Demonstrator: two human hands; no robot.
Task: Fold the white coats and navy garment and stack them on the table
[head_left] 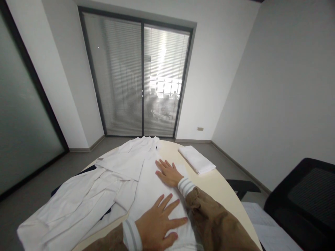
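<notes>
My left hand [158, 223] lies flat with its fingers spread on a long strip of white cloth [146, 188] near the front of the table. Farther forward, my right hand [169, 173] presses on the same cloth, palm down and fingers apart. The cloth looks folded lengthwise and mostly smooth under both hands. A loose, wrinkled heap of white fabric [86, 198] covers the left side, with dark navy cloth [89, 170] showing beneath it. To the right of my right hand, a neatly folded white cloth [196, 159] rests near the table's edge.
All of this is on a round, pale table [222, 195]. A black chair [306, 198] stands to the right, with white material [264, 219] on its seat. Beyond the table are a glass partition with blinds [141, 76] and white walls.
</notes>
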